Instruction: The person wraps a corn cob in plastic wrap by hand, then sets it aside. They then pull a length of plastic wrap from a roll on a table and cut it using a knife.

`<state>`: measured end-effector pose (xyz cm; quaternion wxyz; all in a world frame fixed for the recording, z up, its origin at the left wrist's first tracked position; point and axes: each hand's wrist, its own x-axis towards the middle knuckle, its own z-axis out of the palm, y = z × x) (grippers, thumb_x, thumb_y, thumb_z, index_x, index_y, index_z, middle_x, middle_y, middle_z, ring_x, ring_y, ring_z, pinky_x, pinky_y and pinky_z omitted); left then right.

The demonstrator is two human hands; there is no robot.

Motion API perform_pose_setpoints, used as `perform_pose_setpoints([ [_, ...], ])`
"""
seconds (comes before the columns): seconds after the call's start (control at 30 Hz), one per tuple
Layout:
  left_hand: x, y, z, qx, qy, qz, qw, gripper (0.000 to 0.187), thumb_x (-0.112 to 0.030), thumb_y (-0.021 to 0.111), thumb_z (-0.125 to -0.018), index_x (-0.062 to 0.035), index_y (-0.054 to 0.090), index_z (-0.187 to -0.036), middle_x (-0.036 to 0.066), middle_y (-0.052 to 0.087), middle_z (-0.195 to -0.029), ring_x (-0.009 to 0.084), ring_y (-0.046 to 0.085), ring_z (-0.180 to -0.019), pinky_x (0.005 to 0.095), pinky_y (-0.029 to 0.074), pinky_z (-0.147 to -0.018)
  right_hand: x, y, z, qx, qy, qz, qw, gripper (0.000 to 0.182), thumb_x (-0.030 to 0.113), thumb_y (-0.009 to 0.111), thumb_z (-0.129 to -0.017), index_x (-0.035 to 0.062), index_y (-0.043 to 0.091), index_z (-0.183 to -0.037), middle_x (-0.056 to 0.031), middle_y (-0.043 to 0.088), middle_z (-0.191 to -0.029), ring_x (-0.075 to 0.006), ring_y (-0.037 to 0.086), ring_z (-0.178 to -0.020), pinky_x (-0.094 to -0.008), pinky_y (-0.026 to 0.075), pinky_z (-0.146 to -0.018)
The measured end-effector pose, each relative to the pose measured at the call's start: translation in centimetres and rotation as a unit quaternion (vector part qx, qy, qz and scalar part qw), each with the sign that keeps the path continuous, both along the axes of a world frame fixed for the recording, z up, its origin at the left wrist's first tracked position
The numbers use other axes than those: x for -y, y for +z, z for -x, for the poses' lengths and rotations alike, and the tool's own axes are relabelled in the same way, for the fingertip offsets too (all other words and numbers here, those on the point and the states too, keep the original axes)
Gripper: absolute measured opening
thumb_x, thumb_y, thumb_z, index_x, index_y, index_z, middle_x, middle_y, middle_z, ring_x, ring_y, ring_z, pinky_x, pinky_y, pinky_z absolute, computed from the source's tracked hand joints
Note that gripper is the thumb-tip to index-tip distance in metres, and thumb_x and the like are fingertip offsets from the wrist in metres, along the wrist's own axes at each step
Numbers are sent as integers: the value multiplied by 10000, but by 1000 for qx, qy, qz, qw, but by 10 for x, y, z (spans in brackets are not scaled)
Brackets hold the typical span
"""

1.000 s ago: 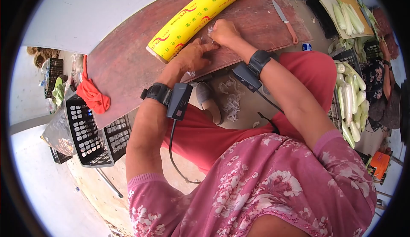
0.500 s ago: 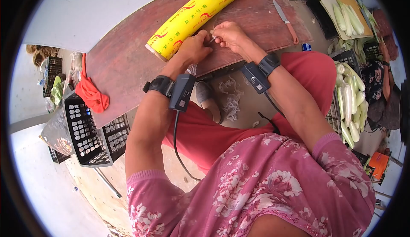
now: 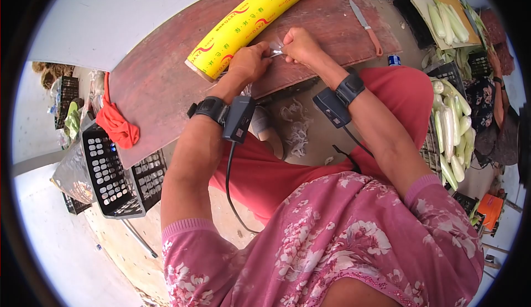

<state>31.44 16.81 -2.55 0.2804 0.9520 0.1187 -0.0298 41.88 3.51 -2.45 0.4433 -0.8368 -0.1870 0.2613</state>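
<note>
Head view: person seated at a reddish board (image 3: 166,80)
Red cloth (image 3: 117,123): left edge of board, untouched
Yellow film roll (image 3: 251,17): lying across board, just beyond both hands
Left hand (image 3: 247,64): curled, pinching clear film (image 3: 275,46) beside roll
Right hand (image 3: 298,44): closed, pinching same film
Technique: likely best to keep both pinches firm, pull evenly
Knife (image 3: 365,24): right, well apart

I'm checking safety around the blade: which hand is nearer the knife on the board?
Right. The right hand works mid-board, with bare board between it and the knife; the left hand is farther off, beside the yellow roll.
</note>
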Motion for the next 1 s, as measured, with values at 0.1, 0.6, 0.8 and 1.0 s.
perform_pose_setpoints([
  [0.1,0,-1,1,23,-13,14,1000,136,-174,613,-796,-74,563,-873,143,632,-807,301,608,-777,372,465,-703,2,0,0,16,4,16,1000,141,-8,597,-713,11,553,-846,-108,615,-656,-169,630,-537,-295,463,-452],
  [0.6,-7,-2,3,-7,-50,131,990,30,-87,585,-815,-82,557,-803,13,521,-665,108,485,-646,271,428,-618,13,7,8,-147,-43,-105,983,165,-37,580,-749,-1,510,-894,-70,562,-668,-108,524,-498,-227,370,-381],
  [0.8,0,2,3,19,26,45,998,210,-152,587,-754,-69,555,-944,181,632,-879,347,609,-864,414,467,-762,12,-6,3,-164,-7,-157,974,129,-61,514,-779,13,536,-882,-56,540,-621,-102,491,-453,-224,329,-342],
  [1.0,11,26,13,2,-35,0,999,368,-262,640,-768,-89,519,-1069,190,638,-899,367,607,-872,448,467,-742,12,-5,5,-165,22,-135,977,127,-4,547,-798,-4,582,-920,-22,561,-666,-59,493,-494,-180,355,-381],
])
